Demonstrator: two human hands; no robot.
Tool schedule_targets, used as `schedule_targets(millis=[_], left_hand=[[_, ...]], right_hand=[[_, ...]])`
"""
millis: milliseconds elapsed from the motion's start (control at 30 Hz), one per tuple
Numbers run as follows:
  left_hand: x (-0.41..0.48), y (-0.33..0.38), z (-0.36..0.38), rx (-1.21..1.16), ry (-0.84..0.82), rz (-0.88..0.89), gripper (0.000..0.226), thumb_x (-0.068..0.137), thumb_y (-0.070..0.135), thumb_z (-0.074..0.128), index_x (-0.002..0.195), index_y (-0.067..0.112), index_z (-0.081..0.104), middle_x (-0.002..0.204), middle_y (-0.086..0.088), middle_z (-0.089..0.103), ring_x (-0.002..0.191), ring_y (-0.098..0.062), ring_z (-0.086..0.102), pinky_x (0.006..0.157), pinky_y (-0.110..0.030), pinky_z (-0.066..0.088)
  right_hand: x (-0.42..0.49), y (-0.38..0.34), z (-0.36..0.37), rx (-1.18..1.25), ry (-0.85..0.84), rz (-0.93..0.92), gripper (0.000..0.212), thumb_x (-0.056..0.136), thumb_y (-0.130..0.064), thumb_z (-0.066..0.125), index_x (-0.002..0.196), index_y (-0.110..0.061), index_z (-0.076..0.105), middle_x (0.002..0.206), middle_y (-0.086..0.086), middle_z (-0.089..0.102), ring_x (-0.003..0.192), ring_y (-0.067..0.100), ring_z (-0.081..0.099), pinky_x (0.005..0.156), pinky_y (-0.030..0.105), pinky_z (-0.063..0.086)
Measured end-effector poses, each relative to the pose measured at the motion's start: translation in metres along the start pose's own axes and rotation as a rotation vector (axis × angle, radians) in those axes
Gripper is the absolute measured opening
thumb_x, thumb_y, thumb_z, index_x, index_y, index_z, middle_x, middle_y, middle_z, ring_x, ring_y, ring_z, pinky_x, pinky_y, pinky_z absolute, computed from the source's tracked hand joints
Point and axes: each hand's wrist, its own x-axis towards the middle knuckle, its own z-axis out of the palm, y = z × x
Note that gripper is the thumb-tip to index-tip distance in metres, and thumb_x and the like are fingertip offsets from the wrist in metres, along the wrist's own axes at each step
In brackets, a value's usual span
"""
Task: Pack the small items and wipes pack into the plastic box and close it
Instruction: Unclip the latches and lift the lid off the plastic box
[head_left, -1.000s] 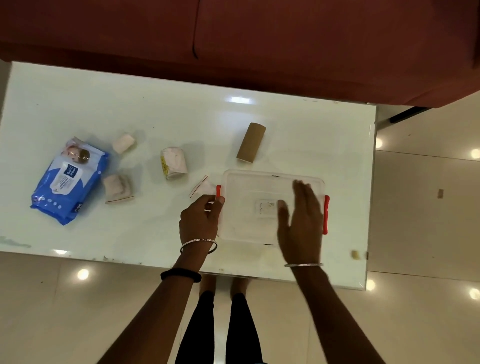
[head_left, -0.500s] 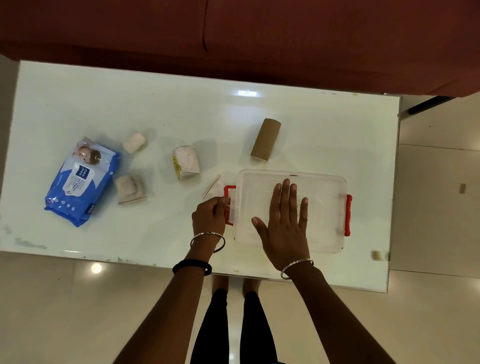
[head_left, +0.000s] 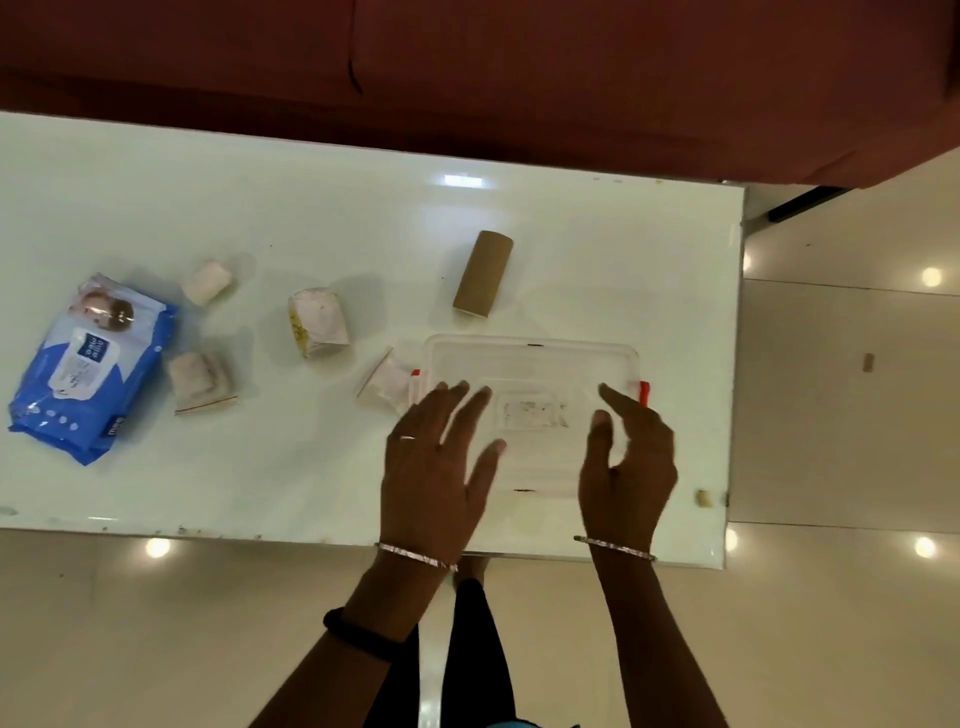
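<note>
The plastic box (head_left: 530, 379) sits lid-on at the right end of the white bench (head_left: 311, 208). Both the left hand (head_left: 436, 467) and right hand (head_left: 626, 462) hover over it, fingers spread, grasping nothing. The wipes pack (head_left: 88, 364) lies far left, with small packets (head_left: 317, 322) and a cardboard tube (head_left: 483, 273) between.

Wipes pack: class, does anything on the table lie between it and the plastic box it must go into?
Yes. Between the wipes pack and the plastic box lie three small packets. The lid also appears to be on, covering the box.
</note>
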Motion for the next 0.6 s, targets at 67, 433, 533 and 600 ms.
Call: schedule_targets(millis=[67,433,533,600], left_hand=[[-0.006,0.017,0.01,0.125,-0.169,0.029,0.063,0.089,0.052,0.053,0.146,0.031,0.035,0.156,0.002,0.032,0.145,-0.02,0.027,0.113,-0.039,0.031],[-0.008,0.024,0.024,0.206,-0.278,-0.104,0.078,0.08,0.045,0.067,0.147,0.036,0.028,0.16,0.006,0.021,0.147,-0.017,0.02,0.102,-0.037,0.042],[-0.008,0.024,0.026,0.189,-0.28,-0.122,0.078,0.08,0.044,0.068,0.147,0.038,0.028,0.159,0.008,0.021,0.147,-0.016,0.02,0.103,-0.038,0.04],[-0.008,0.022,0.026,0.186,-0.266,-0.122,0.077,0.079,0.043,0.069,0.145,0.037,0.032,0.158,0.007,0.025,0.146,-0.018,0.024,0.101,-0.041,0.041]], right_hand=[[0.007,0.021,-0.014,-0.022,0.125,0.224,0.023,0.094,-0.016,0.057,0.115,-0.013,0.067,0.112,0.004,0.068,0.106,0.023,0.061,0.092,0.038,0.05],[0.015,0.057,-0.008,0.101,-0.212,0.377,0.04,0.103,-0.039,0.039,0.067,-0.025,0.048,0.054,-0.008,0.045,0.05,0.005,0.04,0.049,0.013,0.031],[0.016,0.057,-0.004,-0.031,-0.143,0.279,0.038,0.104,-0.027,0.039,0.068,-0.018,0.048,0.05,-0.011,0.038,0.043,0.006,0.034,0.046,0.011,0.031],[0.015,0.059,0.0,-0.109,-0.13,0.261,0.034,0.104,-0.021,0.04,0.077,-0.01,0.058,0.054,-0.01,0.046,0.044,0.007,0.035,0.045,0.014,0.025]])
